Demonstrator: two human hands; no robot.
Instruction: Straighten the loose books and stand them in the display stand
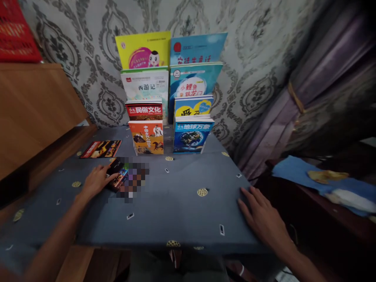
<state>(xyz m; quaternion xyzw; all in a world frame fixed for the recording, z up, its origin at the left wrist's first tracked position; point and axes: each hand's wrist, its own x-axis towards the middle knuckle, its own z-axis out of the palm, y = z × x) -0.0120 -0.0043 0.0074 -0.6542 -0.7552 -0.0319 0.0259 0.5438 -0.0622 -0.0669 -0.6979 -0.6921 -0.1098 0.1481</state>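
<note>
My left hand grips the left edge of a dark, colourful book, its thumb on the cover. A blurred patch hides much of that book's right side. Behind it, another book with a red and dark cover lies flat on the table. My right hand rests on the table's right edge, fingers stretched out and holding nothing. Farther back, books stand upright in two stepped columns; an orange book fronts the left one and a blue book with a globe fronts the right one.
A grey-blue cloth with pineapple prints covers the table. Patterned wallpaper rises behind it. On the left is a wooden panel; on the right hang a purple curtain and a dark surface bearing a blue cloth.
</note>
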